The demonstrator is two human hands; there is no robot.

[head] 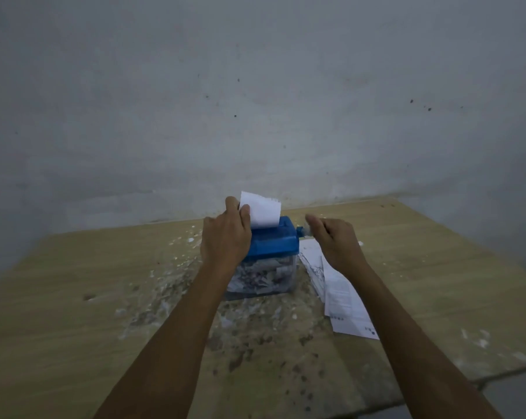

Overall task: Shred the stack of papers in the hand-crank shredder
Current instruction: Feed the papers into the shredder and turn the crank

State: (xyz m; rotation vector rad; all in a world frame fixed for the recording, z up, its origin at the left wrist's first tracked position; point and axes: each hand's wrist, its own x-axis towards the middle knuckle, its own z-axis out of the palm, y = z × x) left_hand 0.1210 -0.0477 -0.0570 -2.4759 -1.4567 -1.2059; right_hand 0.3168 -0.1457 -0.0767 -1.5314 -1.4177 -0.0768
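- The shredder (pixel 269 258) stands mid-bench (pixel 74 297), straight ahead between both hands, loose papers (pixel 343 297) just right of it.
- The left hand (pixel 225 240) pinches the upright sheet (pixel 263 211) in the slot.
- The right hand (pixel 334 241), nearest the crank (pixel 301 231), has blurred fingers; I cannot tell its grip.

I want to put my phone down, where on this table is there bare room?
Bare wood lies far right of the papers and on the near left of the table. Crowded: scraps left of and before the shredder.

Two bare forearms run up from the lower edge of the frame to the left hand (pixel 225 237) and right hand (pixel 335 240), sleeveless, ringless, without wristwear.
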